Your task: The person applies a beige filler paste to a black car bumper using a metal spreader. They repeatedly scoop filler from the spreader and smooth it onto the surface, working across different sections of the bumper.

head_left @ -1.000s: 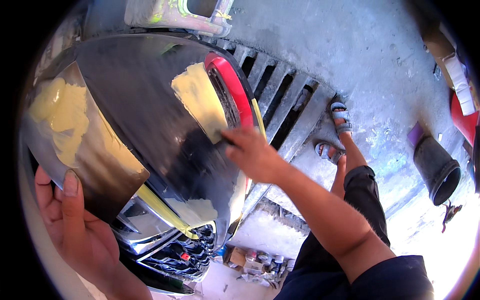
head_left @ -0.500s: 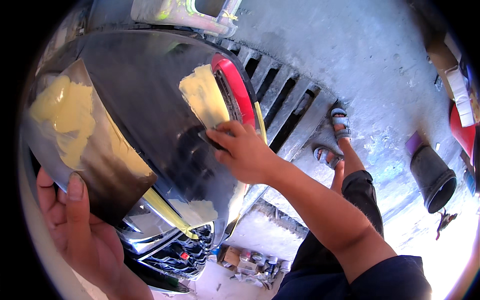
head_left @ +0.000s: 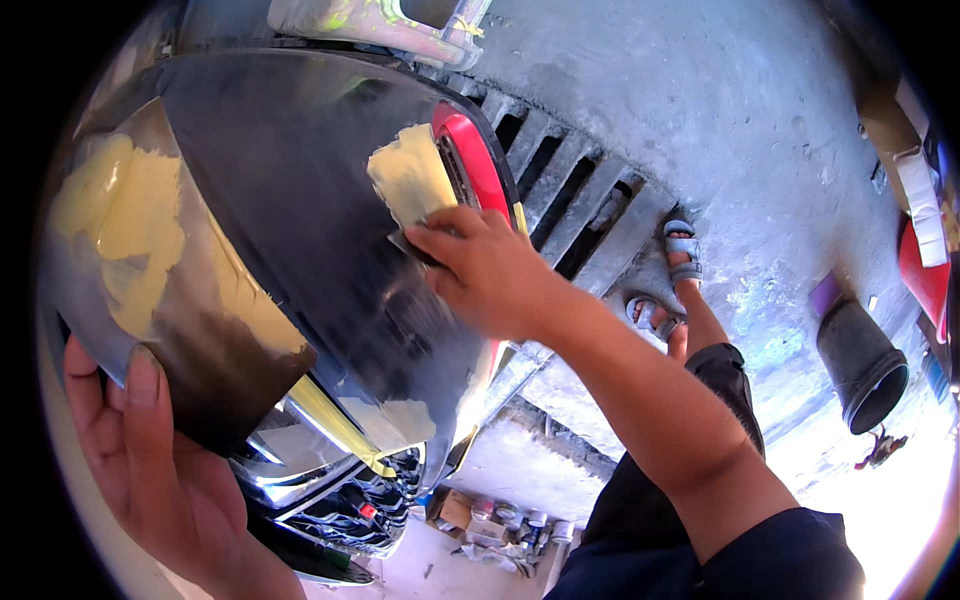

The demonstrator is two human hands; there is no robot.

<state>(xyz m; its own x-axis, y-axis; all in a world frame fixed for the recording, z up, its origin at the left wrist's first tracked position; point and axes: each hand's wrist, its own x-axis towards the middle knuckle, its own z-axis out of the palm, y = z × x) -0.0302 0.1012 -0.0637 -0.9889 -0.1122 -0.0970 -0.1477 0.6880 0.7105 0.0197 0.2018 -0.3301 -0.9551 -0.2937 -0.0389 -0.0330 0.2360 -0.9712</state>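
Note:
My left hand (head_left: 150,450) holds a thin metal sheet (head_left: 230,370) at lower left, smeared with thick yellow filler (head_left: 140,250). My right hand (head_left: 490,275) grips a dark flat spreader (head_left: 408,246), mostly hidden by the fingers, against a dark car panel (head_left: 260,150). It is at the lower end of a yellow filler patch (head_left: 405,165), which lies beside red trim (head_left: 473,160). Yellow masking tape (head_left: 335,415) runs along the panel's front edge above a black grille (head_left: 350,515).
A paint-spotted frame (head_left: 350,15) lies beyond the panel. A slotted drain grate (head_left: 610,235) runs beside my sandalled feet (head_left: 682,255). A black bucket (head_left: 855,360), cardboard (head_left: 885,140) and red item (head_left: 920,270) are at right; boxes and cans (head_left: 490,530) below.
My right hand and the spreader have moved upward along the lower part of the yellow patch, closer to its middle. My left hand still holds the sheet in much the same place.

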